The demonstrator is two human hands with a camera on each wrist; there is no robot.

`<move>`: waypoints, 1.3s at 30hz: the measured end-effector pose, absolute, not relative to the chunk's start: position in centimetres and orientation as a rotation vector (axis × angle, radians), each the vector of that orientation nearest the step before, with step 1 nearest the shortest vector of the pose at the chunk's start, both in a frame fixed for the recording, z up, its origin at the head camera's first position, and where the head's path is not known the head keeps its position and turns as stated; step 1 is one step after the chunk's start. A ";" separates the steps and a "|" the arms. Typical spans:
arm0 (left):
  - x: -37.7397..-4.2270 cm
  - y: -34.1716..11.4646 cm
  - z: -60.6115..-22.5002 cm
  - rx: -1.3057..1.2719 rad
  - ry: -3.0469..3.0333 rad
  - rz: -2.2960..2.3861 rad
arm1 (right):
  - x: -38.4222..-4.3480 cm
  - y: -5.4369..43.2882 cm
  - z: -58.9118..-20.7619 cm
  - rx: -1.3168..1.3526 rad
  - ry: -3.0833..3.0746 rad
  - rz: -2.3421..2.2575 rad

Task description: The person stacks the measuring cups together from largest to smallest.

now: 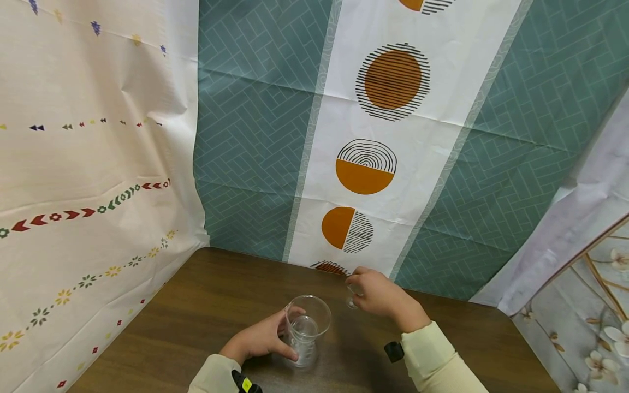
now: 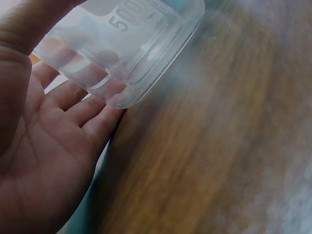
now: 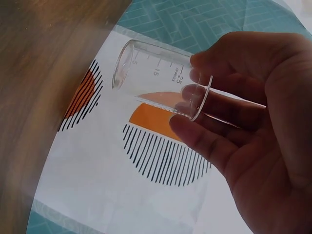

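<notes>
My left hand grips a large clear beaker from its left side, thumb in front and fingers behind. A printed "500" shows on this beaker in the left wrist view. Inside it a smaller round outline is visible; I cannot tell whether that is a nested vessel. Farther back and to the right, my right hand pinches a small clear beaker near its rim, between thumb and fingertips. That beaker is tipped on its side in the right wrist view, off the table, with marks up to 25.
A dark brown wooden table lies under both hands. Behind its far edge hangs a teal and white curtain with orange circles. A cream patterned cloth borders the left side, and a floral cloth the right.
</notes>
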State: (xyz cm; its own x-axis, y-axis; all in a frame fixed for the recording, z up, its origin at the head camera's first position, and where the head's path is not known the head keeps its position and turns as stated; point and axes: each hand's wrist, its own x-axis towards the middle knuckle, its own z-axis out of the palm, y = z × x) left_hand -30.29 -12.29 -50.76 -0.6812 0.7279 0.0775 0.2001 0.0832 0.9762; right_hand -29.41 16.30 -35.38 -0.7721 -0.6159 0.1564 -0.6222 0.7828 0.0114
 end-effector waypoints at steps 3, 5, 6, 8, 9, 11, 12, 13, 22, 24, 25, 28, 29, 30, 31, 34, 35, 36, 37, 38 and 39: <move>-30.3 -12.3 -50.8 0.916 1.931 1.636 | -29.4 16.2 -35.2 0.994 -2.815 0.064; -30.3 -12.3 -50.8 0.917 1.930 1.638 | -29.3 16.2 -35.1 0.999 -2.813 0.065; -30.3 -12.3 -50.8 0.916 1.931 1.638 | -29.3 16.2 -35.1 1.001 -2.812 0.070; -30.3 -12.3 -50.8 0.916 1.931 1.637 | -29.2 16.1 -35.0 1.005 -2.813 0.080; -30.3 -12.3 -50.8 0.917 1.931 1.637 | -29.2 16.1 -34.9 1.008 -2.814 0.088; -30.3 -12.3 -50.8 0.917 1.929 1.637 | -29.2 16.1 -34.8 1.013 -2.814 0.101; -30.4 -12.3 -50.8 0.916 1.925 1.639 | -29.1 16.0 -34.7 1.016 -2.812 0.105; -30.4 -12.3 -50.8 0.917 1.924 1.640 | -29.1 16.0 -34.6 1.018 -2.811 0.106; -30.6 -12.3 -51.1 0.927 1.918 1.639 | -28.8 15.8 -34.2 1.044 -2.795 0.113; -30.6 -12.3 -51.1 0.925 1.923 1.634 | -28.6 15.7 -34.1 1.059 -2.794 0.115; -30.6 -12.3 -51.1 0.924 1.927 1.632 | -28.6 15.6 -34.1 1.066 -2.794 0.115; -30.5 -12.3 -51.1 0.915 1.924 1.632 | -28.4 15.4 -33.9 1.079 -2.798 0.121; -30.5 -12.3 -51.1 0.920 1.922 1.634 | -28.3 15.3 -33.8 1.083 -2.798 0.114; -30.4 -12.4 -51.0 0.922 1.917 1.637 | -28.3 15.3 -33.8 1.085 -2.798 0.110; -30.4 -12.4 -51.0 0.924 1.913 1.639 | -28.2 15.2 -33.7 1.086 -2.796 0.103; -30.4 -12.4 -50.9 0.922 1.901 1.644 | -28.1 15.0 -33.5 1.091 -2.789 0.096; -30.4 -12.3 -50.9 0.922 1.903 1.643 | -28.1 15.0 -33.5 1.094 -2.787 0.097; -30.4 -12.3 -50.9 0.919 1.904 1.642 | -28.0 14.9 -33.4 1.096 -2.786 0.098; -30.5 -12.3 -50.9 0.920 1.907 1.640 | -28.0 14.9 -33.4 1.100 -2.783 0.098; -30.5 -12.3 -50.9 0.920 1.909 1.638 | -27.9 14.8 -33.4 1.103 -2.783 0.099; -30.5 -12.3 -51.0 0.920 1.910 1.636 | -27.9 14.8 -33.3 1.106 -2.782 0.098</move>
